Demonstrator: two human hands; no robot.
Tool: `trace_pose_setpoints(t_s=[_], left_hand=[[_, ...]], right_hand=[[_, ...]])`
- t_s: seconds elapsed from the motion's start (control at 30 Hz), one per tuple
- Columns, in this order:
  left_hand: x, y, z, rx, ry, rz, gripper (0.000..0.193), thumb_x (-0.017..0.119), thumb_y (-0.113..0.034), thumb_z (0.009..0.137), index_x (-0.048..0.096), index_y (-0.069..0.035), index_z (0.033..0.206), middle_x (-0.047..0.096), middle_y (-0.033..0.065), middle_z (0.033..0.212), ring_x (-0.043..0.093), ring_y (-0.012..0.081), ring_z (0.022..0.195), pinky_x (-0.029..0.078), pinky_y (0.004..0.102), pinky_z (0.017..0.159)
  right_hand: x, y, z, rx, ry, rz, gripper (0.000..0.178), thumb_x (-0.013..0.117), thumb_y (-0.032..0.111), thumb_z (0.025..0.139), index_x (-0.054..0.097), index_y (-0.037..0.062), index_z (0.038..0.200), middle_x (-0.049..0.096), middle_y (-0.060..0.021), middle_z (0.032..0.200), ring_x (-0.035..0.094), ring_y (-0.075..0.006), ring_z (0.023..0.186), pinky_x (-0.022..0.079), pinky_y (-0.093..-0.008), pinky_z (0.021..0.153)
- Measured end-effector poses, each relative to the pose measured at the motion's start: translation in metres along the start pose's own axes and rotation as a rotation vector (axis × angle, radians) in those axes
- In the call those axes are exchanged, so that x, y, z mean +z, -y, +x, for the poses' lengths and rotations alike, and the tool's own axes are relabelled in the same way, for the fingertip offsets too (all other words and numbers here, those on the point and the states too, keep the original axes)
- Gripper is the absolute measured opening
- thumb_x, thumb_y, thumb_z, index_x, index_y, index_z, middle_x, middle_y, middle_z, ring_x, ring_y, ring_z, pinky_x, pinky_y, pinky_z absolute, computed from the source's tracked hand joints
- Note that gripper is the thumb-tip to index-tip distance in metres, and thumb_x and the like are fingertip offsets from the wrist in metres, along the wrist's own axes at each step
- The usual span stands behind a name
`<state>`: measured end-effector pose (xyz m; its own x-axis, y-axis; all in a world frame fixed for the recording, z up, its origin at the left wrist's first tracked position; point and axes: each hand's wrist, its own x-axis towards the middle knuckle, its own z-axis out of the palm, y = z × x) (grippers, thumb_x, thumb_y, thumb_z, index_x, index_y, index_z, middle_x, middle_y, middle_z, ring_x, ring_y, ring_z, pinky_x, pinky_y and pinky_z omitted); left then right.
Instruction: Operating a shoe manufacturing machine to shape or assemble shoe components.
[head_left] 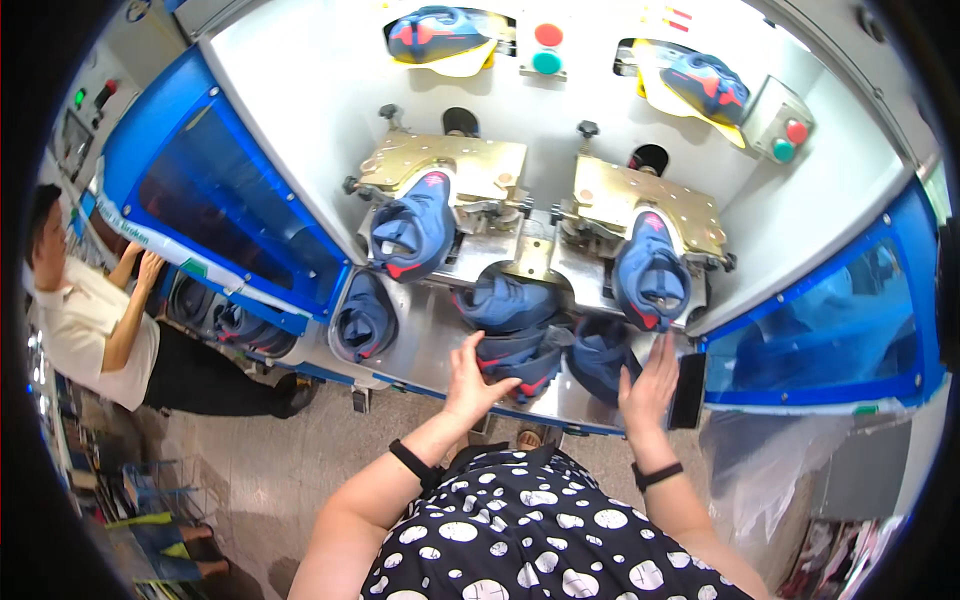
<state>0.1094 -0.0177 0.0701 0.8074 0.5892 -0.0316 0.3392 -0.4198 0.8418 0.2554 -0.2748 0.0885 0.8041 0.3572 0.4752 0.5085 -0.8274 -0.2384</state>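
My left hand (474,384) reaches over the front of the metal shelf, thumb and fingers apart, at the left side of blue shoes with red trim (520,358). Whether it touches them is hard to tell. Fingers stretched forward, my right hand (650,388) is open beside a dark blue shoe (598,358), its thumb near the shoe's edge. Behind these lies another blue shoe (510,302). Two more blue shoes, a left one (412,232) and a right one (652,270), sit toe-first against brass-coloured plates in the machine.
At the shelf's left stands a blue shoe (366,316). Blue-framed doors (240,200) flank the white cabinet. Red and green buttons (547,48) and yellow holders with shoes (440,40) are on its back wall. A black flat object (687,390) lies right; a person (110,340) stands left.
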Motion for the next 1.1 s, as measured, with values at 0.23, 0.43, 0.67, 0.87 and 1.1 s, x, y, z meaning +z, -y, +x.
trace_pose_setpoints(t_s=[0.23, 0.43, 0.67, 0.87, 1.1], left_hand=[[-0.028, 0.014, -0.003, -0.200, 0.089, -0.270, 0.084, 0.084, -0.030, 0.078, 0.038, -0.010, 0.145, 0.058, 0.0205, 0.127, 0.070, 0.0206, 0.080, 0.057, 0.0300, 0.069], [-0.099, 0.029, 0.006, -0.289, -0.097, -0.542, 0.029, 0.069, -0.020, 0.093, 0.061, -0.003, 0.116, 0.065, 0.0079, 0.106, 0.069, 0.0168, 0.084, 0.055, 0.0273, 0.065], [-0.165, 0.016, 0.033, -0.222, -0.014, -0.627, 0.020, 0.063, -0.020, 0.096, 0.060, -0.005, 0.109, 0.068, 0.0052, 0.096, 0.067, 0.0139, 0.082, 0.054, 0.0275, 0.067], [-0.205, 0.030, 0.046, -0.164, 0.083, -0.695, 0.016, 0.062, -0.017, 0.097, 0.061, -0.004, 0.106, 0.069, 0.0056, 0.092, 0.067, 0.0131, 0.080, 0.052, 0.0245, 0.068], [-0.237, 0.061, 0.076, -0.266, 0.256, -0.784, 0.031, 0.057, -0.024, 0.100, 0.053, -0.003, 0.123, 0.067, 0.0102, 0.106, 0.069, 0.0192, 0.088, 0.054, 0.0268, 0.069]], right_hand=[[-0.031, 0.108, 0.010, -0.489, 0.043, 0.661, 0.047, 0.075, 0.006, 0.073, 0.061, 0.0047, 0.117, 0.059, -0.0147, 0.120, 0.061, -0.0318, 0.100, 0.050, -0.0400, 0.083], [-0.039, 0.180, 0.081, -0.526, -0.019, 0.884, 0.031, 0.069, -0.002, 0.079, 0.063, 0.0006, 0.109, 0.065, -0.0171, 0.104, 0.065, -0.0333, 0.093, 0.054, -0.0385, 0.081], [-0.046, 0.271, 0.263, -0.597, -0.334, 0.530, 0.044, 0.063, 0.010, 0.088, 0.051, -0.0027, 0.129, 0.059, -0.0254, 0.123, 0.060, -0.0393, 0.112, 0.051, -0.0406, 0.092], [-0.081, 0.323, 0.378, -0.113, -0.129, 0.193, 0.024, 0.055, 0.016, 0.093, 0.062, -0.0012, 0.109, 0.068, -0.0208, 0.105, 0.066, -0.0361, 0.095, 0.052, -0.0434, 0.082], [-0.046, 0.314, 0.262, -0.153, 0.086, 0.660, 0.038, 0.057, 0.026, 0.097, 0.063, 0.0035, 0.068, 0.056, -0.0017, 0.054, 0.055, -0.0077, 0.054, 0.043, -0.0260, 0.056]])
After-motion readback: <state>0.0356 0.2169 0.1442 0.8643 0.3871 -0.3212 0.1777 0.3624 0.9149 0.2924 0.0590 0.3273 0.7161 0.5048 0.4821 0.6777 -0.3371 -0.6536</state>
